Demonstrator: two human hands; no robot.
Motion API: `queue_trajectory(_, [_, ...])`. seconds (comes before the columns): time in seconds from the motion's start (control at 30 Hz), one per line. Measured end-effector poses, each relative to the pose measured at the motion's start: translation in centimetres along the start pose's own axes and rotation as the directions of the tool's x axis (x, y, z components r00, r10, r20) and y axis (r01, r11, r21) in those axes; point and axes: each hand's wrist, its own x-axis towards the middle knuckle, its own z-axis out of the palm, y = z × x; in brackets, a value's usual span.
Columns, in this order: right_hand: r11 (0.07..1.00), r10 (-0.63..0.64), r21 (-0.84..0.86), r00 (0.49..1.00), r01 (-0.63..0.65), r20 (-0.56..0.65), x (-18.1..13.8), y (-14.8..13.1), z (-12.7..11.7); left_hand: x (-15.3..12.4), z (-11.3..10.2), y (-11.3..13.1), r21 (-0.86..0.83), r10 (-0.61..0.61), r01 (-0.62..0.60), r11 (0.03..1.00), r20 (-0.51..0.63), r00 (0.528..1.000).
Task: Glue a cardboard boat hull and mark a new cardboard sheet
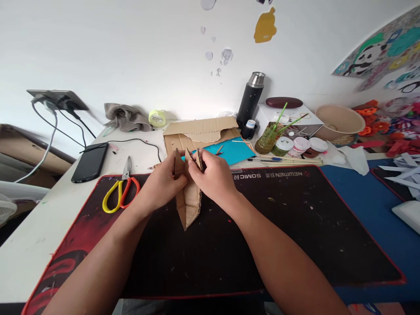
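Both hands meet over the black desk mat (295,227), holding one folded cardboard piece (188,203) that tapers to a point toward me. My left hand (162,181) grips its left flap with fingers closed. My right hand (213,175) pinches the right flap and a small dark cardboard bit at the top. Scissors with yellow and red handles (120,190) lie on the mat just left of my left hand.
Torn cardboard sheets (200,131) and a blue paper (232,151) lie behind the hands. A phone (90,162) on a cable sits at left. Black flask (251,98), paint jars (297,146), a brush jar (267,140) and a bowl (339,122) stand at back right.
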Motion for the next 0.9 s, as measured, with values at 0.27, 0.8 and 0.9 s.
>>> queue_trajectory(0.27, [0.999, 0.045, 0.027, 0.996, -0.043, -0.083, 0.33, 0.01, -0.58, -0.24, 0.31, -0.27, -0.030, 0.090, -0.088, 0.996, 0.084, 0.992])
queue_trajectory(0.8, [0.993, 0.080, 0.098, 0.993, -0.072, -0.084, 0.36, -0.11, -0.69, -0.12, 0.20, 0.15, -0.063, 0.077, -0.073, 0.995, 0.063, 0.995])
queue_trajectory(0.9, [0.993, 0.069, 0.107, 0.993, -0.058, -0.100, 0.41, -0.12, -0.86, -0.21, 0.16, 0.07, -0.082, 0.092, -0.085, 0.993, 0.098, 0.991])
